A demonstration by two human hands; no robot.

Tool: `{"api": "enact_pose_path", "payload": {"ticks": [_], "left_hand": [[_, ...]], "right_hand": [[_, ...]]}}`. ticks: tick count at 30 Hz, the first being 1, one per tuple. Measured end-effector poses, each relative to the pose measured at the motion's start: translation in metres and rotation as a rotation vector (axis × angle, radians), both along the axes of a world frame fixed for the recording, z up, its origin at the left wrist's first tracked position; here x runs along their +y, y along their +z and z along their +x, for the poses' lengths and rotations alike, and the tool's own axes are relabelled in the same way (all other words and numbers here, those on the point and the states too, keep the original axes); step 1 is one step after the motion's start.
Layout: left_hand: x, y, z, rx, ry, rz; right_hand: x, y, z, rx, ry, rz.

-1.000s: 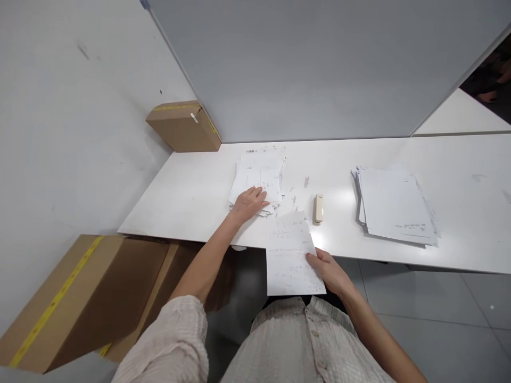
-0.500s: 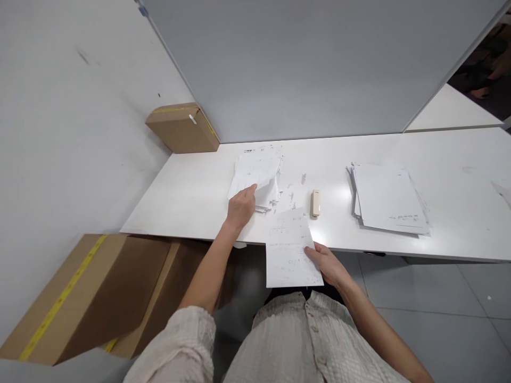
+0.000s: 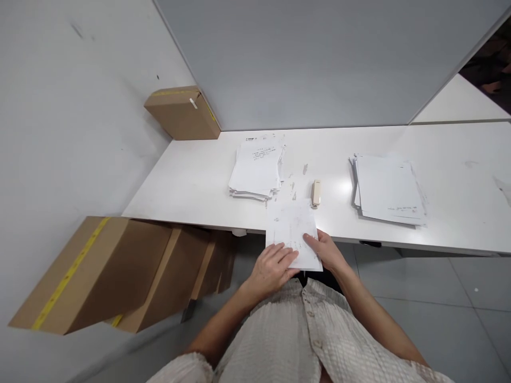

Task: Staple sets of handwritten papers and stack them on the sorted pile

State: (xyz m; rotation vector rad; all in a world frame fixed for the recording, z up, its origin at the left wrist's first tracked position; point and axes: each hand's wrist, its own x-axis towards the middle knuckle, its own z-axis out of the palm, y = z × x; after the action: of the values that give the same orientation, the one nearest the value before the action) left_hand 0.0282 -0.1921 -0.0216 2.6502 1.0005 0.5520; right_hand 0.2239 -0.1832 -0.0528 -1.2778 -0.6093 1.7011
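Sheets of handwritten paper (image 3: 289, 226) are held over the table's front edge, one on top of another; how many I cannot tell. My right hand (image 3: 326, 250) grips their right side, thumb on top and fingers underneath. At the lower left corner my left hand (image 3: 275, 265) is closed on the same sheets, its fingers lying across the top face. A cream stapler (image 3: 316, 193) lies just beyond their upper right corner. Behind them to the left rests a stack of papers (image 3: 255, 169) with writing on its top sheet.
Another paper stack (image 3: 389, 189) lies on the right of the white table (image 3: 191, 186). A cardboard box (image 3: 181, 114) stands at the back left corner, against a grey panel (image 3: 303, 69). Larger cardboard boxes (image 3: 107, 271) sit below the table's left end.
My left hand has left the left stack and come back to the sheets in my right hand. The stack's lifted top sheet is gone, and a different written sheet now shows on top.
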Motion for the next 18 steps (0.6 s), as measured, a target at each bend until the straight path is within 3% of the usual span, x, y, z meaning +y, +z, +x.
{"api": "enact_pose_path", "payload": {"ticks": [2, 5, 6, 8, 12, 18], "left_hand": [[0.008, 0.005, -0.008, -0.043, 0.130, -0.093], [0.024, 0.008, -0.024, 0.044, 0.492, -0.289], [0.029, 0.007, -0.028, 0.069, 0.559, -0.359], [0.037, 0.005, -0.033, 0.001, 0.571, -0.486], [0.049, 0.007, -0.021, -0.449, 0.557, -0.574], [0.072, 0.033, 0.011, -1.019, 0.441, -0.714]], "right_hand": [[-0.002, -0.003, 0.003, -0.041, 0.013, 0.004], [-0.007, -0.004, 0.006, -0.028, 0.028, 0.024], [-0.009, -0.002, 0.007, -0.025, 0.032, 0.046], [-0.012, 0.006, 0.009, -0.043, 0.042, 0.103], [-0.013, 0.028, 0.012, -0.184, 0.084, 0.235], [0.002, 0.050, 0.021, -0.428, 0.072, 0.517]]}}
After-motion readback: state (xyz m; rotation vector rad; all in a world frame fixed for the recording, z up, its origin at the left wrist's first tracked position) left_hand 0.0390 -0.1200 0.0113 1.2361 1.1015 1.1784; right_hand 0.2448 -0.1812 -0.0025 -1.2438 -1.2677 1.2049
